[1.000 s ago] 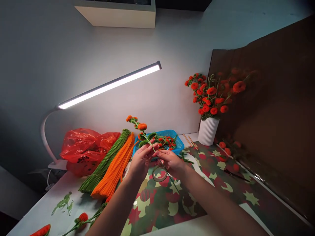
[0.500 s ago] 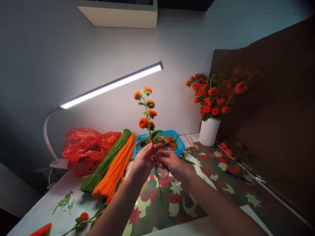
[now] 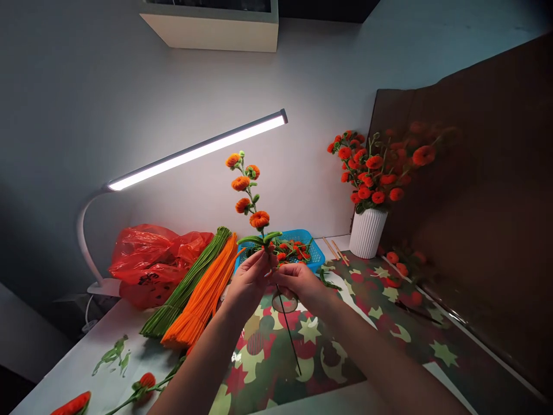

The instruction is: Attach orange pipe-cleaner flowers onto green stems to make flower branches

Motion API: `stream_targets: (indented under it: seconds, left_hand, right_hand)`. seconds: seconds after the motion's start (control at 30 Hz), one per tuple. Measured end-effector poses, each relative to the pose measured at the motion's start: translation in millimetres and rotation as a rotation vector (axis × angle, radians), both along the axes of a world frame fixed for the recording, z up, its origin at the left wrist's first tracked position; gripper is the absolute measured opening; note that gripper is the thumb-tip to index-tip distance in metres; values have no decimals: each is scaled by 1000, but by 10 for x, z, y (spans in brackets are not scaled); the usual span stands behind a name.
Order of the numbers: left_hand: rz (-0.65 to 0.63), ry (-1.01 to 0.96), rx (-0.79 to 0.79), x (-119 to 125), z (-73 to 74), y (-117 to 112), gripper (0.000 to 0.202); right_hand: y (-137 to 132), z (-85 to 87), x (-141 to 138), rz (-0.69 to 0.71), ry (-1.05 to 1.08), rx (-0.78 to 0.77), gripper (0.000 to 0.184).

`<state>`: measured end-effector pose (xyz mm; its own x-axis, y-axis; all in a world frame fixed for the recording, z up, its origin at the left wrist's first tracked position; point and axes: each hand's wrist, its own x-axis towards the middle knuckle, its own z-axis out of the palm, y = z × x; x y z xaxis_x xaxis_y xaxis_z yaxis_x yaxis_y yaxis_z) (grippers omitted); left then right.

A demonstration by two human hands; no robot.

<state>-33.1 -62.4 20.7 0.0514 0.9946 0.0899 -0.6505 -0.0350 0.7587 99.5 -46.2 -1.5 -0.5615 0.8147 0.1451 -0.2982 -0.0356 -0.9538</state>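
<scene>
My left hand point(image 3: 248, 282) is closed around the upper stem of a pipe-cleaner flower spray point(image 3: 259, 219), just under its green leaves. The spray stands nearly upright with several fuzzy orange blooms. My right hand point(image 3: 300, 283) is closed beside it, thumb and finger pinching the stem slightly lower. From there the thin dark lower stem point(image 3: 290, 331) slants down to the right over the table. A brownish ring point(image 3: 284, 301), like a roll of tape, shows just under my right fingers; I cannot tell whether it hangs from them.
Behind my hands sits a blue basket point(image 3: 317, 253) of small orange flowers. Green pipe cleaners point(image 3: 185, 282) and orange pipe cleaners point(image 3: 201, 308) lie left, near a red plastic bag point(image 3: 147, 259) and a lit lamp point(image 3: 199, 151). A white vase point(image 3: 367, 233) of flowers stands right.
The spray has turned in my fingers, its blooms facing differently and its top leaning further left. Its leaves now spread to both sides, and the lower stem has swung right.
</scene>
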Motion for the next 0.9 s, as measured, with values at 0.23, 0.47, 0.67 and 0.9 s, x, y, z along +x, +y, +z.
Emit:
stream_targets:
  seconds: [0.23, 0.47, 0.67, 0.9]
  left_hand:
    - [-72, -59, -76, -24, -15, -8, 13]
    - [62, -73, -118, -20, 8, 5, 6]
    - [-67, -50, -172, -35, 34, -23, 11]
    - [-49, 78, -36, -4, -86, 45, 42]
  right_hand:
    - [38, -74, 26, 105, 33, -37, 28]
    - [91, -98, 67, 174, -6, -71, 34]
    - [119, -137, 49, 172, -55, -23, 36]
    - [-6, 14, -1, -155, -119, 167, 39]
